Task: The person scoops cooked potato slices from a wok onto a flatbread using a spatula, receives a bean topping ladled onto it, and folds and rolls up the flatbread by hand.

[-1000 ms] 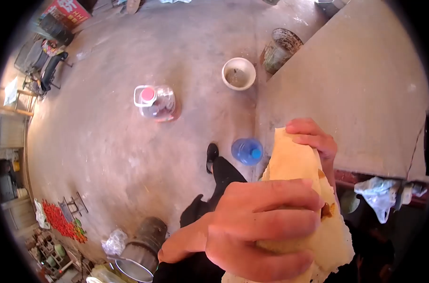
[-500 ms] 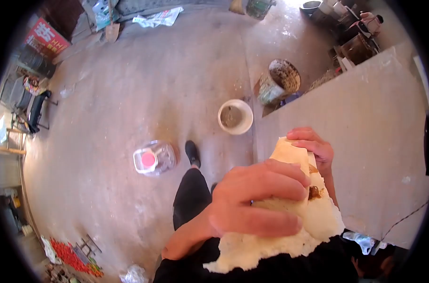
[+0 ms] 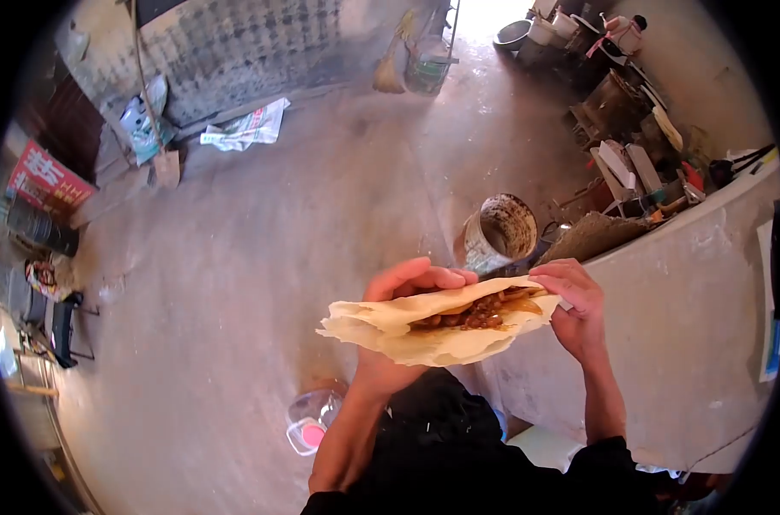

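A thin, pale flatbread (image 3: 390, 326) is folded lengthwise in front of me, its ragged edges facing left and down. Chunky brown filling (image 3: 488, 311) shows in the open fold, mostly toward the right end. My left hand (image 3: 411, 280) supports the bread from behind and below, with its fingers curled over the far side and its palm partly hidden. At the right end, my right hand (image 3: 576, 300) pinches the bread between thumb and fingers.
A dirty bucket (image 3: 497, 233) stands on the floor beyond the bread. At right is a large grey surface (image 3: 639, 335) with cardboard and clutter along its far side. A clear jug with a pink cap (image 3: 312, 434) sits at lower left. A shovel (image 3: 166, 167) leans at the far wall.
The flatbread has turned from slanted to nearly level, exposing its filling. My left hand has moved from over it to behind and beneath it. The view has tilted up toward the far wall.
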Motion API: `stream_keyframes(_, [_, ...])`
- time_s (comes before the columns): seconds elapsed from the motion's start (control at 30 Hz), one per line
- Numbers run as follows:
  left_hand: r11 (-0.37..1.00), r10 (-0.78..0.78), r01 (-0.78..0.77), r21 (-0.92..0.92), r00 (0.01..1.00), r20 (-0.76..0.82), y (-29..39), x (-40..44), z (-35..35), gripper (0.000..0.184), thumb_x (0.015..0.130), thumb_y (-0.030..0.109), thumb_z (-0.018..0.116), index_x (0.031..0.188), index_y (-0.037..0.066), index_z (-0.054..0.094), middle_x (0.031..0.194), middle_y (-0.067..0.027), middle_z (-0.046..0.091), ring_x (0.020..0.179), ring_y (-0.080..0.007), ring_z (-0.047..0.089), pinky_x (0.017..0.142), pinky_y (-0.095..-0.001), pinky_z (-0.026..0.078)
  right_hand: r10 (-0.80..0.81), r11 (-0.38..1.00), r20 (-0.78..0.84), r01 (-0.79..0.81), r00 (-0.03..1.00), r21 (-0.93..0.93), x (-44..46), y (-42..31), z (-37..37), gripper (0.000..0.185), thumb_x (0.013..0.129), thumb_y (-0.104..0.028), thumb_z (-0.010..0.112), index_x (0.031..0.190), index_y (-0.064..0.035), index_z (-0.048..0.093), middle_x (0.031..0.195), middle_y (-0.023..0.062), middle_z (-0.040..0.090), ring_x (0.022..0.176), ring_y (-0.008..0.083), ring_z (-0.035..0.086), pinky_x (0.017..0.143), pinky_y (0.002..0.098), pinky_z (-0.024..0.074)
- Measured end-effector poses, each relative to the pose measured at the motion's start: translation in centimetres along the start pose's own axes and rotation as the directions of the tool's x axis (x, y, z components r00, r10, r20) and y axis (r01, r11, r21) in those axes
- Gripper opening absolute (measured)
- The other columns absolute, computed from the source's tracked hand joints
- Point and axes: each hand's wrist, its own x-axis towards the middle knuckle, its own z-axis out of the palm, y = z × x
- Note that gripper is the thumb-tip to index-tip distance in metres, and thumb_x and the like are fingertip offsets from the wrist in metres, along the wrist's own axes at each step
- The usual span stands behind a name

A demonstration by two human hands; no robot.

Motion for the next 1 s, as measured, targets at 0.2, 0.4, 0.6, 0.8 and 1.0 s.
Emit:
stream_keyframes(0.2, [0.967, -0.245, 0.244, 0.079, 0.970, 0.003, -4.6, 9.2, -8.7, 0.080, 0.078, -0.003, 0.083, 0.144, 0.004, 0.038, 0.130, -0.0238, 0.061, 0.122, -0.0332, 0.061, 0.106, -0.0436, 0.052, -0.015, 0.999, -0.085, 0.012, 0.996, -0.044, 9.9, 6.0, 3.6, 0.039, 0.063, 0.013, 0.072, 0.099, -0.0029, 0.074, 0.100, 0.0110, 0.073, 0.094, 0.0298, 0.067, 0.082, 0.0356, 0.0542])
stream_keyframes(0.4, [0.918, -0.364, 0.361, 0.165, 0.931, -0.016, -10.6, 22.8, -15.2, 0.062, 0.079, -0.002, 0.083, 0.131, 0.001, 0.050, 0.128, -0.0210, 0.063, 0.118, -0.0298, 0.064, 0.101, -0.0410, 0.055, 0.018, 0.998, -0.135, -0.025, 0.991, -0.049, 21.1, 15.9, 6.7, 0.041, 0.061, 0.010, 0.074, 0.100, -0.0032, 0.075, 0.098, 0.0120, 0.072, 0.089, 0.0329, 0.065, 0.078, 0.0397, 0.0544])
stream_keyframes(0.6, [0.835, -0.481, 0.485, 0.259, 0.873, -0.083, -17.0, 35.3, -18.7, 0.040, 0.088, 0.001, 0.074, 0.123, 0.003, 0.054, 0.120, -0.0171, 0.066, 0.110, -0.0255, 0.066, 0.095, -0.0382, 0.058, 0.074, 0.982, -0.156, -0.099, 0.985, -0.161, 31.3, 21.6, 4.8, 0.041, 0.060, 0.009, 0.074, 0.100, -0.0030, 0.075, 0.099, 0.0123, 0.072, 0.087, 0.0333, 0.065, 0.075, 0.0404, 0.0556])
stream_keyframes(0.8, [0.832, -0.551, 0.545, -0.104, 0.834, -0.034, -25.6, 45.9, -22.9, 0.038, 0.091, 0.016, 0.075, 0.124, 0.005, 0.060, 0.122, -0.0158, 0.065, 0.114, -0.0277, 0.064, 0.098, -0.0414, 0.055, 0.157, 0.964, -0.188, -0.191, 0.969, -0.183, 41.1, 27.4, 4.8, 0.042, 0.061, 0.008, 0.074, 0.101, -0.0046, 0.074, 0.099, 0.0103, 0.072, 0.088, 0.0315, 0.065, 0.075, 0.0386, 0.0557])
stream_keyframes(1.0, [0.730, -0.471, 0.561, -0.391, 0.827, 0.307, -34.1, 59.7, -24.5, 0.031, 0.094, 0.018, 0.070, 0.124, 0.014, 0.062, 0.129, -0.0208, 0.061, 0.124, -0.0382, 0.058, 0.104, -0.0510, 0.051, 0.274, 0.925, -0.267, -0.329, 0.924, -0.189, 52.0, 33.0, 4.6, 0.042, 0.062, 0.009, 0.072, 0.103, -0.0039, 0.074, 0.098, 0.0114, 0.072, 0.087, 0.0318, 0.064, 0.075, 0.0387, 0.0544])
